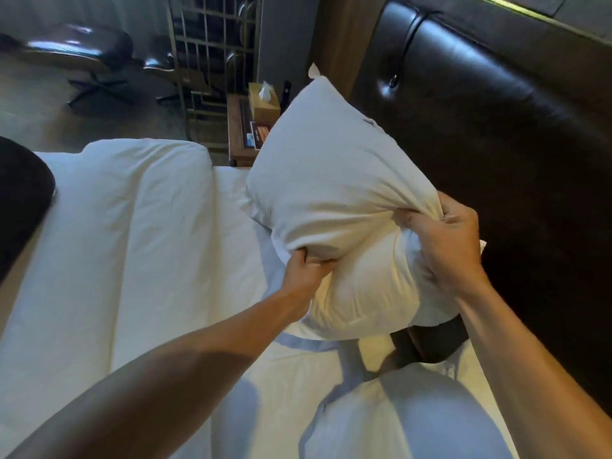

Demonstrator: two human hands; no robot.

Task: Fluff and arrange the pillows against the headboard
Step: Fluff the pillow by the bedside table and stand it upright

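Observation:
A plump white pillow (331, 180) is held up on end over the bed, tilted toward the dark leather headboard (496, 127) on the right. My left hand (304, 276) pinches the fabric at its lower left edge. At the near right corner, my right hand (443, 240) is bunched tight around the pillowcase. A second white pillow (430, 415) lies at the bottom right, close to me, partly in shadow. Below the held pillow a dark gap (430, 342) shows between mattress and headboard.
A folded white duvet (132, 226) covers the left of the bed. A wooden nightstand (241, 134) with a tissue box (263, 101) stands beyond the bed, by a metal lattice screen (212, 61). Black chairs (82, 51) sit far left. A dark object (20, 200) fills the left edge.

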